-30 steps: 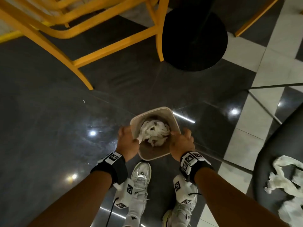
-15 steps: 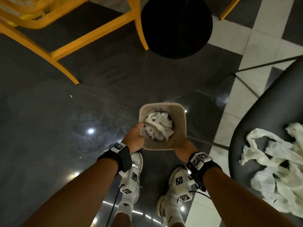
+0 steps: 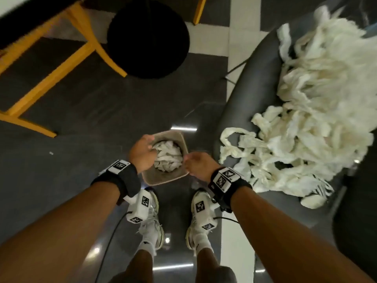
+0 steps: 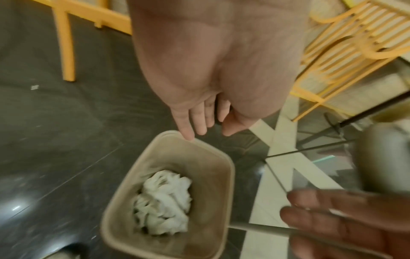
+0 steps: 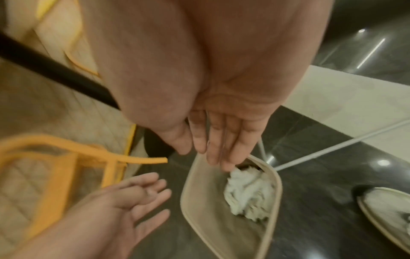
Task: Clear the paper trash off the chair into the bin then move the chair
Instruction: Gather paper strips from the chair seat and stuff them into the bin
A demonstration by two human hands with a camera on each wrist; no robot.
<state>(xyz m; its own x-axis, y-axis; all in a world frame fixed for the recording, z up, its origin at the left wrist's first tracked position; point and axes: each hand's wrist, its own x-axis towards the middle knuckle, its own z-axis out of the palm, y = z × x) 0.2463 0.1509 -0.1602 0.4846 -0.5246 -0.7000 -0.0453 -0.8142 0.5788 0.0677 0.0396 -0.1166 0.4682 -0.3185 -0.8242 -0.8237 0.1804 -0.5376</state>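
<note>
Left hand: the left hand [image 3: 142, 154] hangs at the bin's left rim, fingers straight and loosely spread, holding nothing; in the left wrist view one fingertip [image 4: 187, 135] is at the rim's corner, though whether it touches cannot be told.
Right hand: the right hand [image 3: 199, 164] hangs at the bin's right rim, fingers extended and close together, empty; in the right wrist view its fingertips [image 5: 226, 164] reach just over the rim.
Bin: the beige bin [image 3: 177, 137] stands upright on the dark floor [image 3: 61, 180], mouth up, just ahead of the two white shoes [image 3: 150, 217]. Its rounded rectangular mouth runs lengthwise away from the person.
Paper in bin: a wad of white paper [image 3: 168, 158] lies at the bottom.
Chair: the dark chair [image 3: 255, 88] stands just right of the bin, its seat stretching away to the upper right.
Paper trash: a large heap of white paper strips [image 3: 318, 103] covers the seat, loose ends trailing toward the bin.
Beyond: a yellow chair frame [image 3: 61, 66] and a round black base [image 3: 149, 39] stand farther off.
</note>
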